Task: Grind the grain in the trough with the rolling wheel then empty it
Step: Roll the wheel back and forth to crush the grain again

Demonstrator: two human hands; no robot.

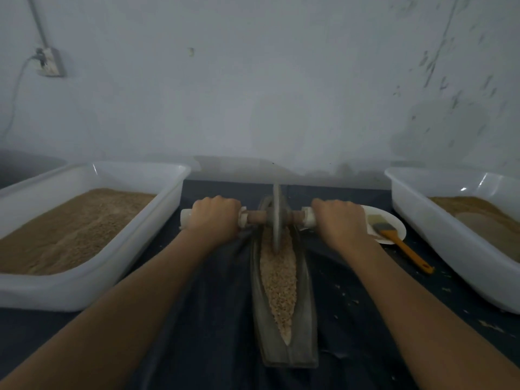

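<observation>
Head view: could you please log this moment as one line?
phase: grinding | both hands: left, right gripping axle | grey metal rolling wheel: far end of long grey trough | pale crushed grain: still inside

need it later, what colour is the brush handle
Orange, on the brush lying across the white plate; head view.

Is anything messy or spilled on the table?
Yes, a little. Pale crumbs are scattered on the dark cloth right of the trough, near the brush, whose orange handle pokes off its plate. The grain itself sits inside the trough.
</observation>
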